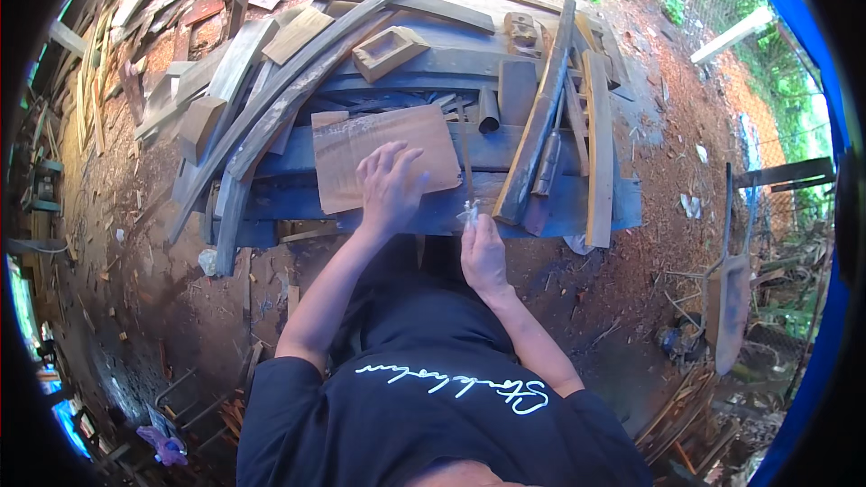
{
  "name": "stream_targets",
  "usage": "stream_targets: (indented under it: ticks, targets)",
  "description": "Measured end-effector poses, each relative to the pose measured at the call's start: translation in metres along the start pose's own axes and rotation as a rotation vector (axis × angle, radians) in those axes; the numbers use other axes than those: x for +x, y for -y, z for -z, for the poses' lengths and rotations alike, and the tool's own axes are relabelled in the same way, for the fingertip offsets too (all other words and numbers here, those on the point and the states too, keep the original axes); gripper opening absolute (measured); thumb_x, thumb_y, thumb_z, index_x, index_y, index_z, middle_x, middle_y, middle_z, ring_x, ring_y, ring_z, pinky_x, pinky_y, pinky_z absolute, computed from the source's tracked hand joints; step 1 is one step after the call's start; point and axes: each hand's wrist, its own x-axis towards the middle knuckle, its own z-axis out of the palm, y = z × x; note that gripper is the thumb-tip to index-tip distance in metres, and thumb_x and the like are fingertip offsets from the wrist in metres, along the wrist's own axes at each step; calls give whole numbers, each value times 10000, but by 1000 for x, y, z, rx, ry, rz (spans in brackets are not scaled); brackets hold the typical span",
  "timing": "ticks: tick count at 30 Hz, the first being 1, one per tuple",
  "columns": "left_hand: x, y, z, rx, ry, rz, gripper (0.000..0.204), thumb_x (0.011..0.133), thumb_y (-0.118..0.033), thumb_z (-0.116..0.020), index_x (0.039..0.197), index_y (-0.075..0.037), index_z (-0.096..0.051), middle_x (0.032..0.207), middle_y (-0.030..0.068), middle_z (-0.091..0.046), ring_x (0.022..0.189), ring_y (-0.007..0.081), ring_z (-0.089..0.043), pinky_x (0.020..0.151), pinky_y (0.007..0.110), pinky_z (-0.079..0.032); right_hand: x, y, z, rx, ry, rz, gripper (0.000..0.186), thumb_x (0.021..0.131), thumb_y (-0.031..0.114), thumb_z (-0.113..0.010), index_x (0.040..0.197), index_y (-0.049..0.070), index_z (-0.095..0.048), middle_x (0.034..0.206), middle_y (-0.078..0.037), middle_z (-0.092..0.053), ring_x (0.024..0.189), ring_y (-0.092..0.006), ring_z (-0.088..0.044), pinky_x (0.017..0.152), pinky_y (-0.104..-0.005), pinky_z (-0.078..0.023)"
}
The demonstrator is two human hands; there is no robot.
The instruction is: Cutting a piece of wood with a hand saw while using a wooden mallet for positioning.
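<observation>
Spreading left hand [391,188] over laid-out wooden board [374,129], pinching perhaps metal tool [469,213] beside it in right hand [484,254]; not yet applied.

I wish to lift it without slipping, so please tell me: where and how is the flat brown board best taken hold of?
I would hold the flat brown board by its left and right edges, coming in from both sides. It seems to lie flat on the dark planks; its broad face offers little to pinch, while both these edges are uncovered.
</observation>
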Motion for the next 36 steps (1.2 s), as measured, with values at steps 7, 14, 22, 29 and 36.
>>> stream_targets:
  ticks: [7, 14, 22, 29, 36]
  targets:
    - [39, 7, -48, 93, 29, 78, 504, 832, -365, -681, 1267, -124, -600, 1383, 115, -497, 1336, 316, -381, 1089, 467, -226, 9, 8, -6, -58, 51, -13, 157, 982, 146, -487, 968, 4, -423, 906, -225, -525, 758, -458, -607, 604, -521, -528]
    - [43, 0, -54, 206, 15, 113, 496, 842, -420, -666, 1288, -213, -611, 1417, 74, -453, 1363, 267, -336, 1086, 472, -190, 17, 15, -9, -145, 129, -112, 177, 974, 161, -506, 975, 8, -417, 901, -214, -530, 745, -424, -646, 612, -486, -551]
    - [45, 1, -56, 205, 17, 113, 481, 819, -398, -690, 1263, -224, -629, 1412, 83, -456, 1353, 285, -334, 1076, 489, -197, 17, 18, -10, -227, 186, -152, 182, 970, 172, -510, 969, 13, -421, 902, -210, -540, 730, -418, -642, 594, -486, -547]
    - [46, 0, -52, 205, 29, 115, 484, 822, -389, -689, 1273, -227, -619, 1415, 80, -442, 1361, 284, -323, 1078, 487, -194, 15, 16, -9, -267, 196, -131, 202, 979, 197, -511, 947, 16, -426, 870, -196, -552, 700, -406, -648, 587, -467, -553]
    - [46, -3, -52, 210, 51, 125, 485, 824, -391, -685, 1273, -219, -624, 1419, 78, -434, 1368, 275, -311, 1079, 484, -191, 36, 9, -12, -276, 199, -164, 211, 992, 213, -497, 942, 16, -439, 874, -223, -588, 705, -408, -652, 585, -472, -550]
